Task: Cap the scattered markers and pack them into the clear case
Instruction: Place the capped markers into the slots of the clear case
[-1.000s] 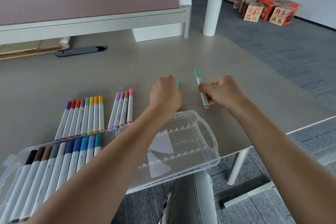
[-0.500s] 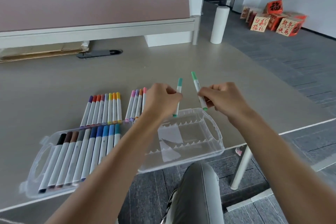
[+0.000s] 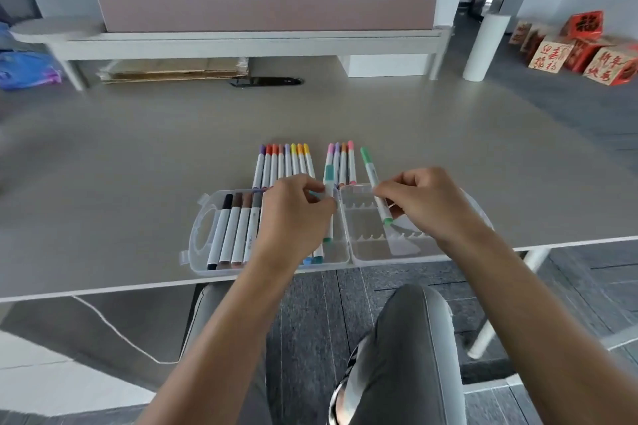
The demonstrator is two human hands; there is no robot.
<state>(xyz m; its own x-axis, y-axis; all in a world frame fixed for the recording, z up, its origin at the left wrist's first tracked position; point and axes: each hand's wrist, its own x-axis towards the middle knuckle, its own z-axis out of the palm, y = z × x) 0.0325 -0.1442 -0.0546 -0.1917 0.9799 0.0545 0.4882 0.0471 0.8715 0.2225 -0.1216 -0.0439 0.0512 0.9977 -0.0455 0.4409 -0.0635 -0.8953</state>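
Note:
My left hand (image 3: 297,214) grips a teal-capped marker (image 3: 329,183) upright over the open clear case (image 3: 193,235), near the hinge between its halves. My right hand (image 3: 426,207) pinches a green-capped marker (image 3: 371,172), tilted, above the case's right half (image 3: 366,252), which holds only a paper slip. The left half holds several capped markers (image 3: 234,228) in black, brown, grey and blue, partly hidden by my left hand. Two rows of capped markers (image 3: 283,162) lie on the table just behind the case.
The grey table (image 3: 138,155) ends close to me at its front edge. A cable slot (image 3: 267,81) and flat cardboard (image 3: 172,69) lie at the back under a white shelf. A white roll (image 3: 485,45) and red boxes (image 3: 583,45) stand on the floor to the right.
Both hands lifted their markers off the table and brought them toward me, over the case. The view swung left, so the case now sits centred under my hands.

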